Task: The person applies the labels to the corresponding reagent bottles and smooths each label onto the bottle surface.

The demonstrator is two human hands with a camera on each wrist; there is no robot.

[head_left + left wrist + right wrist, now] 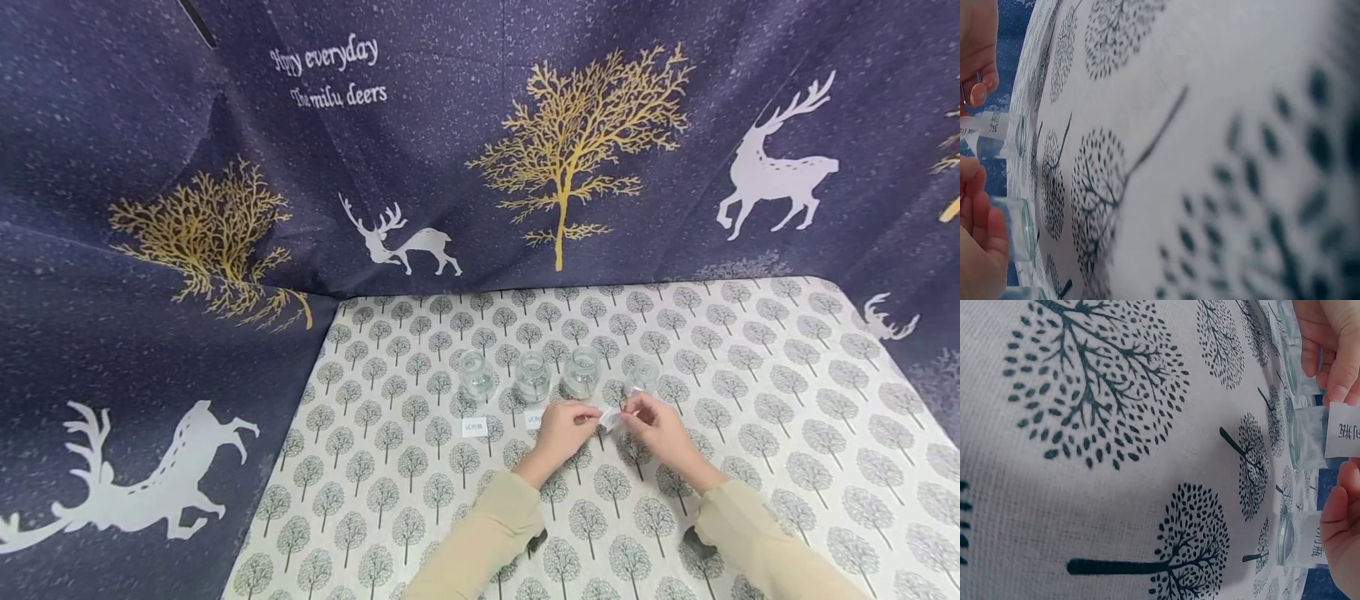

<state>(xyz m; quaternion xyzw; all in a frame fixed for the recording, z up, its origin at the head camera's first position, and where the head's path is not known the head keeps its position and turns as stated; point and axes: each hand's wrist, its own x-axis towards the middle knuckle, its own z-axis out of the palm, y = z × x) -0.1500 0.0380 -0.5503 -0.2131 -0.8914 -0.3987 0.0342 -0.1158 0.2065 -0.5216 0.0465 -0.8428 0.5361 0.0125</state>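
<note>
Both hands meet at a small white paper label [1342, 430] with printed Chinese characters, in front of the row of glass jars. My left hand [567, 433] pinches its left side between thumb and fingers. On its right side, my right hand [663, 432] pinches it too. Behind the hands stand a clear jar [581, 372] and, farther right, another jar [642, 377]. In the right wrist view a printed label shows on that right-hand jar [1300, 537], partly covered by the right hand.
Two more clear jars, a left one [477, 377] and a middle one [533, 379], stand upright in the row. In front of them lie a white label [474, 427] and another label [534, 418], partly hidden. A tree-patterned cloth [390, 500] covers the table; a dark curtain [420, 150] hangs behind.
</note>
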